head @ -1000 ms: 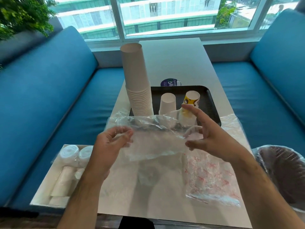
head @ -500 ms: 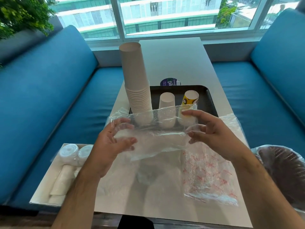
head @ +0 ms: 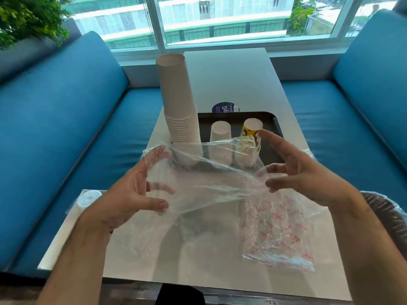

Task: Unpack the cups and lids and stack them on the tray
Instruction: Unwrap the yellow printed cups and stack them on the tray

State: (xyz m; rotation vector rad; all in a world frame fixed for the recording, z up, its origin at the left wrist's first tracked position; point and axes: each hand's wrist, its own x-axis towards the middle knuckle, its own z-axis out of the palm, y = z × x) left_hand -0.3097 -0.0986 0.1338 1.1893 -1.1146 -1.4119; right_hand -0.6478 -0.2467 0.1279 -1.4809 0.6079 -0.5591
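A black tray (head: 274, 126) sits mid-table. On its left end stands a tall stack of upturned white paper cups (head: 178, 102). Beside the stack are a single upturned white cup (head: 220, 134) and a yellow-printed cup (head: 251, 128). In front of the tray I hold an empty clear plastic bag (head: 209, 179) stretched between both hands. My left hand (head: 130, 192) pinches its left end, thumb in front and fingers behind the film. My right hand (head: 306, 172) holds the right end with spread, curled fingers, some of them behind the film.
A second clear bag with red print (head: 275, 230) lies flat on the white table (head: 220, 269) at the right. A white box (head: 66, 234) holding wrapped white lids (head: 89, 197) rests on the blue bench at left. A plastic-lined bin (head: 389, 219) stands at right. A purple round label (head: 223, 107) lies behind the tray.
My hands have moved apart and risen a little, pulling the clear bag taut and wider. The cups on the tray have not moved.
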